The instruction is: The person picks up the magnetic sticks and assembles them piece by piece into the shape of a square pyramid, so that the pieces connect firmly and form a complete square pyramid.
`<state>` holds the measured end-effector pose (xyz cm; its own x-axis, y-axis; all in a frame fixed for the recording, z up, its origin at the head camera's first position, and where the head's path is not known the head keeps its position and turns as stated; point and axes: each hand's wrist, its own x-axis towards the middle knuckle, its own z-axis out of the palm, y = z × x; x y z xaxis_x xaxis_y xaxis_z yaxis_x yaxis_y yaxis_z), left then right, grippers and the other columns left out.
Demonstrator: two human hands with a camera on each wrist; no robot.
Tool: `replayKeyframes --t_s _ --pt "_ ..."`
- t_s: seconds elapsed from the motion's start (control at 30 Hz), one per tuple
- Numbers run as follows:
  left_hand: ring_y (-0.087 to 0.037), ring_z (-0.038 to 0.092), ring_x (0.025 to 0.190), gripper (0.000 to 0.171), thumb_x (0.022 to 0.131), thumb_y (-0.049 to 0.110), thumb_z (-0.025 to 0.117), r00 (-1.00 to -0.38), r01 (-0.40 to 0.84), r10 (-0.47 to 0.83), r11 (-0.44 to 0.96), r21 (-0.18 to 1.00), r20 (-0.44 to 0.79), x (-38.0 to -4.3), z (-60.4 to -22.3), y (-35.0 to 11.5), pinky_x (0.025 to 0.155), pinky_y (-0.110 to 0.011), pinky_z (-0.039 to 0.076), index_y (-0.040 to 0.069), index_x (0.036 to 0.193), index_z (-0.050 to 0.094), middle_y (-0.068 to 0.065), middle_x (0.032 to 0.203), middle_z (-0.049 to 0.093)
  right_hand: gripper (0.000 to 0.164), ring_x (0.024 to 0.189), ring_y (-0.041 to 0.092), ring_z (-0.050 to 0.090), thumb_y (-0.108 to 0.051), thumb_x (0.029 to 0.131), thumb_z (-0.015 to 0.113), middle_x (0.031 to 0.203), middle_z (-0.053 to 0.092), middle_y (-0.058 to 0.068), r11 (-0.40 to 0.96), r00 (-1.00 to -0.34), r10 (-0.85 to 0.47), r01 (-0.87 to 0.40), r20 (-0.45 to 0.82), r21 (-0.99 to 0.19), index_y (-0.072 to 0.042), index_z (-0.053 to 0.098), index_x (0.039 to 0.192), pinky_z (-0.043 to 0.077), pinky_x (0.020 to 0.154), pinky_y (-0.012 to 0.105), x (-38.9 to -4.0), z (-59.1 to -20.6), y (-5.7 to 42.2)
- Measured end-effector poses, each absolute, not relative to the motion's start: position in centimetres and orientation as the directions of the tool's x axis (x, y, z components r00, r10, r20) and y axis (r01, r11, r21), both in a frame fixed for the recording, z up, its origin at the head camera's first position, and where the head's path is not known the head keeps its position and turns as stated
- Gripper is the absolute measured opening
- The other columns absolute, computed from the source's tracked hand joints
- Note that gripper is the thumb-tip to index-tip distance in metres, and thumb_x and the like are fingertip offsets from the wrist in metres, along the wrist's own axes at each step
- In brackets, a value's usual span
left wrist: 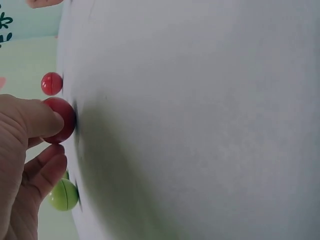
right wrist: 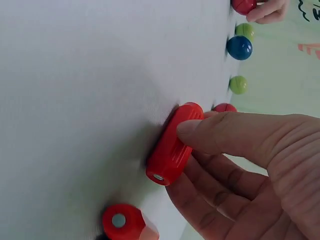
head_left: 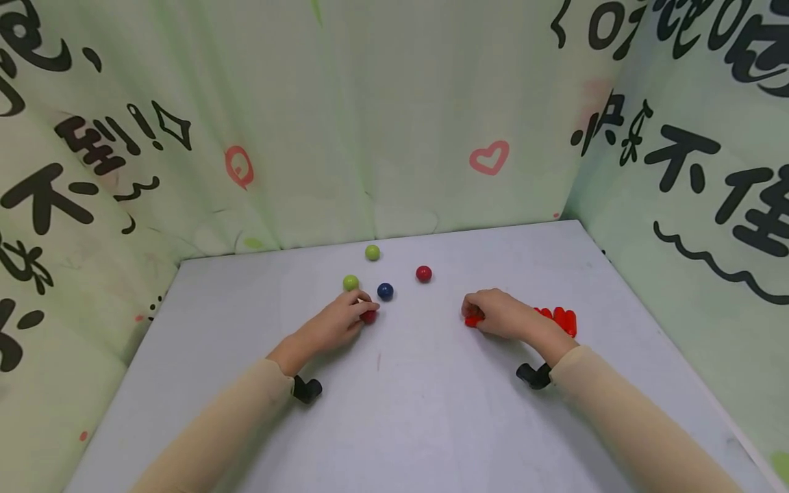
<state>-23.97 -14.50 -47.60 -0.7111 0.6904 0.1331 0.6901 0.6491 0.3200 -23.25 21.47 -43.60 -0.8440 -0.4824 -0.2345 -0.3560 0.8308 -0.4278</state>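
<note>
On the pale grey table the person's left hand rests with its fingers curled around a small glossy red ball, thumb and fingertips pinching it against the tabletop; the left wrist view shows the thumb lying over the ball's top with the other fingers tucked just beneath. Just beyond that hand sit a lime-green ball and a dark blue ball, close together and near the fingertips but not touching them. Farther back lie a second lime-green ball and another red ball, each standing apart from the rest. The right hand lies well apart from the left, its fingers bent over a short red ribbed plastic cylinder that lies on its side on the table, the thumb pressing along its upper edge and the fingers curled behind it. Just beside that wrist is a cluster of more red plastic cylinders, partly hidden by the hand. Both arms wear beige sleeves, and a small black camera mount shows under each wrist. Light green fabric with black lettering and pink hearts walls the table on three sides.
</note>
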Motion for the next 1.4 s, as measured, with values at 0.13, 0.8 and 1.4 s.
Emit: replayKeyframes --t_s 0.13,0.8,1.4 --pt "-0.03 0.059 0.116 0.038 0.096 0.001 0.068 -0.712 0.689 0.689 0.649 0.322 0.135 -23.8 -47.7 -14.4 0.102 -0.042 0.051 0.005 0.133 0.067 -0.014 0.127 0.06 0.021 0.093 0.022 0.06 -0.003 0.091 0.074 0.1 0.067 0.005 0.845 -0.864 -0.447 -0.323 -0.232 -0.426 -0.006 0.068 0.111 0.057 0.087 0.04 -22.9 -43.8 20.7" --pt "-0.019 0.063 0.104 0.031 0.093 0.01 0.076 -0.771 0.615 0.623 0.68 0.399 0.128 -21.8 -47.3 -13.6 0.095 -0.038 0.055 0.008 0.123 0.066 -0.005 0.115 0.066 0.028 0.093 0.02 0.062 -0.009 0.089 0.079 0.102 0.069 0.007 0.81 -0.911 -0.355 -0.186 -0.212 -0.557 -0.003 0.069 0.114 0.059 0.082 0.035 -21.1 -44.8 17.9" --pt "-0.014 0.06 0.098 0.03 0.093 0.021 0.078 -0.814 0.558 0.572 0.723 0.408 0.101 -19.7 -47.4 -13.5 0.089 -0.034 0.055 0.014 0.12 0.07 0.001 0.11 0.068 0.021 0.089 0.018 0.059 -0.005 0.088 0.076 0.095 0.067 0.0 0.774 -0.877 -0.444 -0.27 -0.185 -0.573 -0.014 0.072 0.106 0.055 0.076 0.031 -20.3 -44.9 15.1"
